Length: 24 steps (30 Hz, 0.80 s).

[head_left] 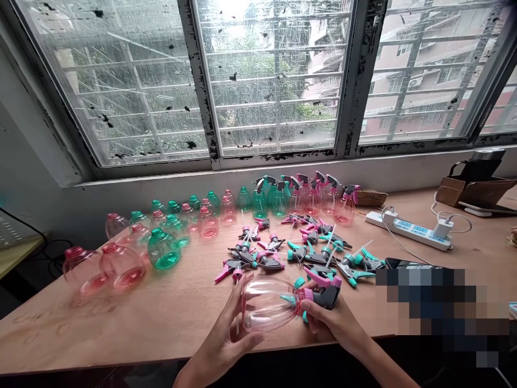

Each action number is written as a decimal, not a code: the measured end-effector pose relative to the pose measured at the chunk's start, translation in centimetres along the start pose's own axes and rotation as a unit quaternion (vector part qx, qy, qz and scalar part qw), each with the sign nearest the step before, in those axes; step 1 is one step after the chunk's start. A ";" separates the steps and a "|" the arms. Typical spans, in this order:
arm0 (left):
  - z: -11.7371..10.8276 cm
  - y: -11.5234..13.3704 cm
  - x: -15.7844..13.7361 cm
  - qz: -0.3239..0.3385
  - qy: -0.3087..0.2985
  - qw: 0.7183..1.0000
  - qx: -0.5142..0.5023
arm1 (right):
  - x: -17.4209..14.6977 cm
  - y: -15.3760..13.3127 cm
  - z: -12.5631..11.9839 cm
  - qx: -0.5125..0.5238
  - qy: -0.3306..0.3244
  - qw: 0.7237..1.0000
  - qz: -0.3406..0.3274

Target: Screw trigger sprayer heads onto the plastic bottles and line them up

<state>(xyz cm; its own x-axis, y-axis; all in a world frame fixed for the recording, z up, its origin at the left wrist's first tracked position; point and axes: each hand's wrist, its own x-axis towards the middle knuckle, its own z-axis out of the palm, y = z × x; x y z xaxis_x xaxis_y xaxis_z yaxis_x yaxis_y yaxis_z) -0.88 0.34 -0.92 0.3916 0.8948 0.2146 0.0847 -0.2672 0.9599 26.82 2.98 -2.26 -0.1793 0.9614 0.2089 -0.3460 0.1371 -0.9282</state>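
A clear pink spray bottle (269, 304) lies sideways between my hands, above the table's front edge. My left hand (232, 328) is wrapped round its base end. At the neck, my right hand (327, 318) grips the pink collar of a grey and pink trigger sprayer (323, 291), which sits on the bottle's mouth. Whether it is fully screwed down I cannot tell. Just beyond my hands lie loose pink and grey trigger sprayers (246, 253) and teal and grey ones (323, 256), some with their tubes sticking up.
Open-topped pink bottles (123, 267) and green bottles (163, 249) stand at the left. Bottles with sprayers fitted (311, 199) stand along the wall under the window. A white power strip (407, 230) with cables and a brown holder (474, 183) are at the right, near a blurred-out patch.
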 end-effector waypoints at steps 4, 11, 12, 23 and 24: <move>0.0 -0.4 0.1 0.003 0.012 1.000 0.026 | 0.0 -0.1 0.1 -0.003 0.000 1.000 0.000; 0.2 0.1 0.3 0.017 0.035 0.999 0.005 | -0.1 0.6 0.0 -0.020 -0.018 1.000 0.006; 0.2 0.3 0.3 0.023 0.038 0.999 0.001 | -0.1 0.6 0.0 -0.020 -0.020 1.000 0.008; -0.1 -0.8 0.0 -0.010 0.031 0.999 0.010 | -0.1 0.5 -0.2 -0.004 -0.025 1.000 0.011; -0.1 -0.8 -0.1 -0.012 0.035 0.999 0.011 | -0.1 0.6 -0.3 -0.003 -0.025 1.000 0.010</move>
<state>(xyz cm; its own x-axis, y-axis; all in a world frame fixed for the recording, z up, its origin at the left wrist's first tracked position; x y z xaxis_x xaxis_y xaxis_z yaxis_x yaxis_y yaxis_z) -1.08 0.55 -1.69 0.3248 0.9233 0.2052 0.1138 -0.2536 0.9606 26.89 3.04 -2.96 -0.2326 0.9508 0.2045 -0.3365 0.1186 -0.9342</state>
